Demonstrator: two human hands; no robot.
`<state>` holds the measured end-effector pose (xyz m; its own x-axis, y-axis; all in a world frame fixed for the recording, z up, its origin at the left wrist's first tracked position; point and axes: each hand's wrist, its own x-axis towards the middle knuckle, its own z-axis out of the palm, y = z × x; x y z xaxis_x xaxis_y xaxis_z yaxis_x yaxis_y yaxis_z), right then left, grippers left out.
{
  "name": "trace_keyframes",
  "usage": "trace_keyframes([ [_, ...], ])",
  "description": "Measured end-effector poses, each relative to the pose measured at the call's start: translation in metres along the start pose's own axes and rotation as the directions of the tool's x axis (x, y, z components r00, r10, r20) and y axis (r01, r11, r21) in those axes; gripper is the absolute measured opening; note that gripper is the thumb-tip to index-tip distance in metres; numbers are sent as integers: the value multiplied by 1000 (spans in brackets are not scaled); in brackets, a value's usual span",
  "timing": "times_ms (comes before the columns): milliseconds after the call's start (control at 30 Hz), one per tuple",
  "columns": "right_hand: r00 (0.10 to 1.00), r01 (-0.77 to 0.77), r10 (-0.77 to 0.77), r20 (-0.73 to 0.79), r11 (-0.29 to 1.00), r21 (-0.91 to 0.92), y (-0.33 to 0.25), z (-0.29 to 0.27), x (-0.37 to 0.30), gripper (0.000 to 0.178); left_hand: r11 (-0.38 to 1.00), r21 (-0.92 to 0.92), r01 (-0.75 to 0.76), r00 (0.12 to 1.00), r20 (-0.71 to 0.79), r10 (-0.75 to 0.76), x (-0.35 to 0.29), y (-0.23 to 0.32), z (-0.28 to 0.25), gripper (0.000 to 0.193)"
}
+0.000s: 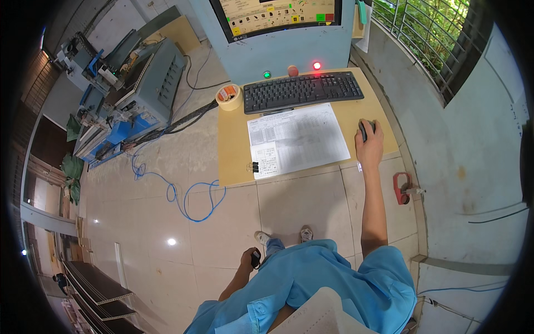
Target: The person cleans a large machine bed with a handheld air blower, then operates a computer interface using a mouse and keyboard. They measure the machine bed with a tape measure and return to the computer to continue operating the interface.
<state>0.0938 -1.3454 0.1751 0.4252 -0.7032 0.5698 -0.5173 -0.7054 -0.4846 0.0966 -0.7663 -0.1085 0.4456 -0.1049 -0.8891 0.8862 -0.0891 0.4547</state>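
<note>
Head view: the right hand (370, 148) has its fingers curled over a dark, rounded computer mouse (365, 131) on the right side of a pale yellow, flat surface (233, 145). Low down, the left hand (248, 258) grips a small black thing (256, 258) — I can't tell what. The step looks like mouse work at the bright, black-framed screen (278, 15); next calls for small slides — and a light click.
</note>
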Motion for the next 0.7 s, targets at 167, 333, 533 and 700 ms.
trace_keyframes([
  [167,1000,-11,11,5,1000,-4,1,0,0,37,1000,5,-18,1000,1,18,-7,0,3,18],
  [333,1000,-7,7,-10,1000,4,0,0,0,37,997,-30,72,993,-95,-74,-7,-4,3,18],
  [533,1000,-18,18,5,1000,7,-1,-1,1,37,998,-47,41,998,-46,-43,-1,-10,-3,19],
  [700,1000,-18,18,7,1000,16,0,0,1,36,993,-100,58,998,-32,-62,7,-13,-11,19],
])
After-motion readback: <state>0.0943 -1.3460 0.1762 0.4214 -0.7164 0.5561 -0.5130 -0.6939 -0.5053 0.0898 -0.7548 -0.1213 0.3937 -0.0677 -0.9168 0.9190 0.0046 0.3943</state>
